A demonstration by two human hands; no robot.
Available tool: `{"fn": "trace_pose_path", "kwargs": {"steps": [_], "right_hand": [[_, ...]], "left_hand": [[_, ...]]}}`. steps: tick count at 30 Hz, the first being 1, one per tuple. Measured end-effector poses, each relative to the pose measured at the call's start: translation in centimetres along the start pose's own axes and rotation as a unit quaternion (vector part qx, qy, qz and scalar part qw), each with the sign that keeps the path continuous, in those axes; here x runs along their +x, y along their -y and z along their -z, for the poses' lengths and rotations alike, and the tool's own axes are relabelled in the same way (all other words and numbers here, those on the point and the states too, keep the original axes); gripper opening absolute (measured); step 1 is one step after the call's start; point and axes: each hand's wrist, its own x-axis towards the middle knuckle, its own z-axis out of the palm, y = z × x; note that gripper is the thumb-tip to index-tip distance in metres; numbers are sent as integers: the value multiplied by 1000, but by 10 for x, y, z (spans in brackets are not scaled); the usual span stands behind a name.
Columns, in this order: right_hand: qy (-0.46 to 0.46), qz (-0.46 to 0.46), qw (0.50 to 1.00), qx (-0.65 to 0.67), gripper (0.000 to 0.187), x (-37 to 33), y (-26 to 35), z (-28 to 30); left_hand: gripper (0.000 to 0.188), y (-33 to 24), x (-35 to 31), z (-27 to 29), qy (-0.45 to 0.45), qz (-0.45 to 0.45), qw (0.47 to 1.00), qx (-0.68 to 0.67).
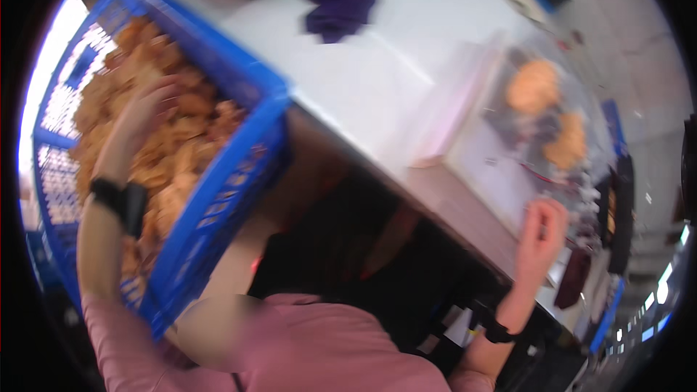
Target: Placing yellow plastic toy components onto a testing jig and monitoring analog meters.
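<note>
My left hand [152, 104] reaches into a blue plastic crate [216, 207] at the left. Its fingers look loosely extended over a heap of soft orange-brown pieces [185, 127], whose kind I cannot make out; the hand is blurred. On the right, my right hand [542, 226] is closed with curled fingers beside a pale, low-walled box or tray [465, 199] on the white table. Whatever is between those fingers, if anything, does not show. Beyond this hand, two orange pieces [535, 87] lie on or in clear plastic.
A dark purple cloth [340, 0] lies on the far part of the white table [327, 80]. The crate stands against the table's left end. Below the table edge is a dark gap [341, 225]. A dark red object [573, 278] is at the right edge.
</note>
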Motion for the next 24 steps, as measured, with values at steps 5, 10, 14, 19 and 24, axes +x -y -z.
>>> {"fn": "trace_pose_path", "kwargs": {"steps": [5,10,14,19,24], "right_hand": [[19,68,997,-19,12,2,-17,0],[32,28,999,-29,15,-1,-26,3],[41,31,998,-22,15,0,-28,5],[34,23,999,-24,14,1,-23,2],[26,34,999,-27,14,0,-26,2]], "left_hand": [[35,6,-5,29,-39,49,998,-32],[35,-2,-7,28,-69,57,996,7],[34,2,-7,27,-85,45,995,19],[73,7,-28,24,214,152,813,519],[96,28,-71,-7,237,179,781,549]]}}
